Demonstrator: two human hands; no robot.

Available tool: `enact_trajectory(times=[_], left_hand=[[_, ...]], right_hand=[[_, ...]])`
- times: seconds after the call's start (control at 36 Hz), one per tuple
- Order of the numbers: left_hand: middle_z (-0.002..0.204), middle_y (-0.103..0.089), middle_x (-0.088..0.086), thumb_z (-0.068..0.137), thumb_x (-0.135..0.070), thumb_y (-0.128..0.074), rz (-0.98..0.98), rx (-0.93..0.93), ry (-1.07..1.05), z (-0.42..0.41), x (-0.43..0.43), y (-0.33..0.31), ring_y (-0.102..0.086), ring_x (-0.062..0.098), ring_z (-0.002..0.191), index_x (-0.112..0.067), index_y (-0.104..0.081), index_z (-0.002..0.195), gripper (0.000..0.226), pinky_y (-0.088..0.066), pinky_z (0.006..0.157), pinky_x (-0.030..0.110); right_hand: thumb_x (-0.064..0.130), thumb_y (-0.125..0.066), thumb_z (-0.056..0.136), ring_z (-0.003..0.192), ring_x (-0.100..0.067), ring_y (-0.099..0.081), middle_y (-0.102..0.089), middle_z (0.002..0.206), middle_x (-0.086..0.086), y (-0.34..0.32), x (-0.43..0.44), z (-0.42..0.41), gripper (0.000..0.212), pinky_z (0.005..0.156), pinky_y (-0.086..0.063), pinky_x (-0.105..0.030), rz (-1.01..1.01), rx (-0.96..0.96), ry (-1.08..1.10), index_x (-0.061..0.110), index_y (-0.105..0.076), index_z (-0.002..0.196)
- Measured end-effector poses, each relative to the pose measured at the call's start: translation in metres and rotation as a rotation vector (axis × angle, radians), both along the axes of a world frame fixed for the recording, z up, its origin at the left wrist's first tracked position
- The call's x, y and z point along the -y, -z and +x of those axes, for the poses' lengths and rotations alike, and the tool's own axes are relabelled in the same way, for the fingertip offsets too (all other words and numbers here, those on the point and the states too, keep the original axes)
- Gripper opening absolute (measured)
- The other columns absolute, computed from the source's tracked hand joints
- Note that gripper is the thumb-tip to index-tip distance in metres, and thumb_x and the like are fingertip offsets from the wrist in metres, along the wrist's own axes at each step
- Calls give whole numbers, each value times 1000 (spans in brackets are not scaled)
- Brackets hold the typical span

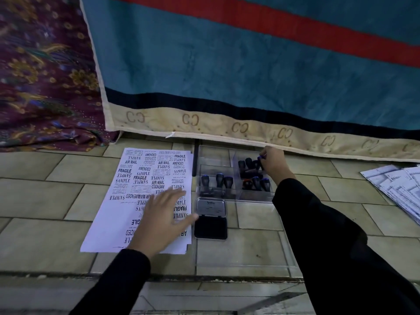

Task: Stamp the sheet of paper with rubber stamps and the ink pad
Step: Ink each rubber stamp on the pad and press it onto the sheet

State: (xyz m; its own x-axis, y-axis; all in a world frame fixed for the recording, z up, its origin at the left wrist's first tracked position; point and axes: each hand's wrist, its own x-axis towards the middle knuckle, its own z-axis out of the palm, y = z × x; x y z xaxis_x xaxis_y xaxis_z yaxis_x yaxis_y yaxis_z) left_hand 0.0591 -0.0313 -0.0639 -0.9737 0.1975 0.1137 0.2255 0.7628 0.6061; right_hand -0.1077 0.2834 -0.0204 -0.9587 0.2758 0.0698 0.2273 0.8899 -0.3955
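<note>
A white sheet of paper [127, 201] lies on the tiled floor, covered with many black stamp marks such as SAMPLE, FRAGILE and AIR MAIL. My left hand [162, 220] rests flat on its lower right part, fingers spread. Right of the sheet sits the open ink pad [211, 227], its lid [211, 207] folded back. Behind it a clear plastic tray [213, 155] holds several dark rubber stamps [219, 181]. My right hand [273, 163] reaches into the tray's far right compartment and pinches the top of one stamp [259, 158].
A teal blanket with a red stripe and cream border [227, 126] hangs just behind the tray. Purple patterned cloth [45, 87] lies at the left. A pile of stamped sheets [395, 185] sits at the far right. The tray's clear lid [241, 253] lies in front of the ink pad.
</note>
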Motion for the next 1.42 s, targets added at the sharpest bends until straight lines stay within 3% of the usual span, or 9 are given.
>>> enact_trajectory(times=[0.14,0.33,0.53,0.64,0.78,0.97,1.08,1.17,1.42], left_hand=[[157,-24,-12,57,-98,-35,-105,-21,60,-1,-14,16,-14,4,144,-36,-22,149,112,3,120,38],[160,-11,-17,48,-103,-33,-221,-9,102,0,-18,27,0,-1,146,-37,-7,152,126,13,120,38],[159,-13,-19,51,-102,-32,-235,-33,91,0,-18,30,-3,-1,145,-36,-14,152,122,13,119,37],[158,-15,-20,51,-102,-32,-223,-41,87,0,-19,29,-5,-2,145,-36,-17,151,120,12,119,37],[159,-14,-19,52,-101,-31,-226,-37,92,1,-18,27,-5,0,146,-36,-14,152,121,11,120,38],[160,-14,-17,53,-102,-30,-242,-42,87,1,-19,24,-6,2,146,-35,-16,151,119,11,120,38],[159,-16,-15,53,-102,-30,-240,-51,84,2,-19,26,-7,3,146,-35,-16,151,119,10,120,39],[159,-17,-16,53,-101,-29,-230,-52,82,1,-19,27,-7,2,146,-36,-16,151,118,8,120,40],[158,-20,-15,52,-101,-30,-210,-58,81,1,-19,26,-10,3,146,-36,-17,151,119,9,120,38]], right_hand=[[4,-54,87,85,-36,-63,-64,96,-22,-1,-2,-1,9,76,-56,-41,80,57,-16,5,-63,89],[2,-54,87,99,-38,-60,-60,112,-22,-6,4,6,23,86,-54,-42,149,145,-41,1,-61,109],[-4,-51,86,99,-36,-60,-58,116,-20,-23,34,25,31,79,-53,-37,164,-10,-86,2,-58,115],[2,-51,88,99,-28,-62,-65,113,-16,-26,75,41,27,83,-53,-32,62,-95,-345,6,-66,110],[6,-58,88,94,-23,-64,-70,103,-12,-18,116,58,16,85,-53,-31,46,28,-606,6,-69,99],[19,-64,87,95,-26,-62,-66,106,-10,-12,132,52,13,80,-52,-34,148,137,-602,10,-67,96],[26,-67,85,93,-26,-58,-64,103,-11,-9,136,52,24,68,-41,-30,193,160,-598,16,-52,69],[30,-68,84,96,-29,-60,-66,102,-12,-7,139,54,26,70,-45,-32,168,167,-547,4,-66,88],[8,-75,76,83,-21,-60,-68,95,-13,-16,134,60,13,68,-49,-28,-116,83,-453,11,-62,79]])
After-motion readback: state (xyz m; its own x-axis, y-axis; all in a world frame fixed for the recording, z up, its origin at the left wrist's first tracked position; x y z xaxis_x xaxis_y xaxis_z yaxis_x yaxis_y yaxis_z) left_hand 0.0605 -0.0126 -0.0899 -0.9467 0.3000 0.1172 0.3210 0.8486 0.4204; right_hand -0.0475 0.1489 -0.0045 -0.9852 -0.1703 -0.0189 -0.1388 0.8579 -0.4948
